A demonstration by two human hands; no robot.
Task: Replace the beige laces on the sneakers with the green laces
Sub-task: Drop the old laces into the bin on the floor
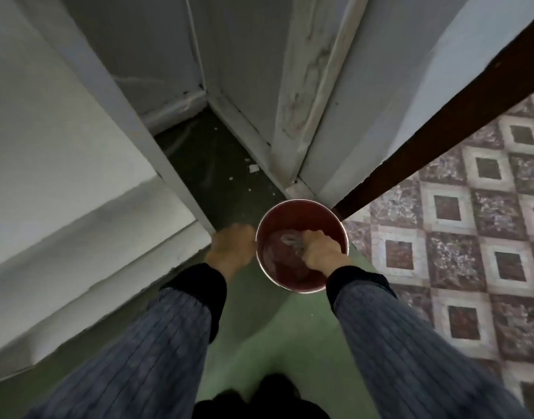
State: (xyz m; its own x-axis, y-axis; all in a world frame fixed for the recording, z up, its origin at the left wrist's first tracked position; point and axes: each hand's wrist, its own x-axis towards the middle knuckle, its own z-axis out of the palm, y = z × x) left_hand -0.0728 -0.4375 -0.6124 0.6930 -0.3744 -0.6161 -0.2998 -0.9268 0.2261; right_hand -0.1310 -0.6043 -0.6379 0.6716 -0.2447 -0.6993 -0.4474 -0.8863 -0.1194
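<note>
Two hands at a red bucket on the floor

The left hand [231, 247] — curled, blurred, grip unclear — sits just beside the bucket [302, 287] rim. The right hand [323, 252] reaches inside, closed around a pale bundle [288, 238] — perhaps laces, too blurred to tell. Patterned tiles [459, 237] lie right.

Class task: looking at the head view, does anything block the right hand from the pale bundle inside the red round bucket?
Nothing visible does. The right hand already reaches over the rim of the red round bucket and meets the pale bundle; the left hand is outside, beside the bucket.
</note>
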